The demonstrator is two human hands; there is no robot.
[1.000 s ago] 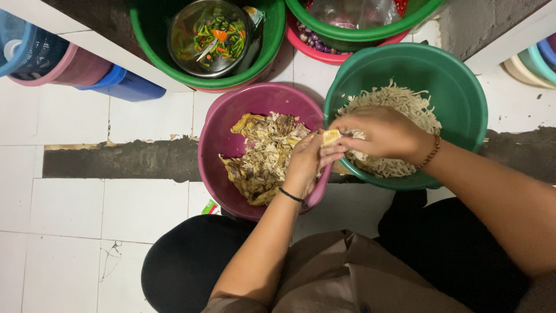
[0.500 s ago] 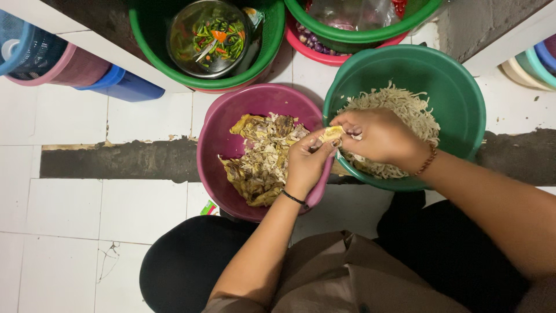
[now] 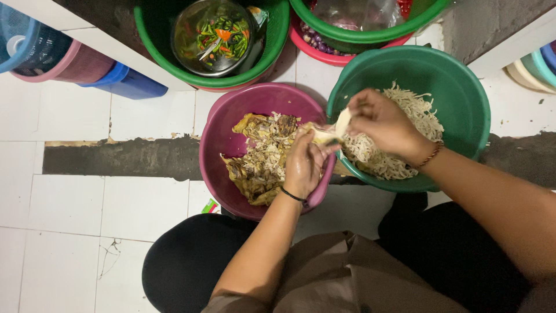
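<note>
Two hands, head view: left hand [image 3: 304, 165] and right hand [image 3: 379, 124] each pinch one pale strip of meat [image 3: 331, 132] between them — stretched over the gap between magenta basin [image 3: 217, 124] of scraps and green basin [image 3: 463, 93] of shreds, on the floor.

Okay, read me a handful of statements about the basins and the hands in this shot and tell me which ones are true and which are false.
1. Both hands pull at one pale strip of meat. True.
2. The green basin holds shredded pale meat. True.
3. The magenta basin is empty. False: it holds a heap of skin and scraps.
4. The left hand wears a beaded bracelet. False: it has a thin black band; the bracelet is on the right hand.
5. The steel bowl of cut chillies stands on the tiled floor. False: it sits inside a green tub.
</note>
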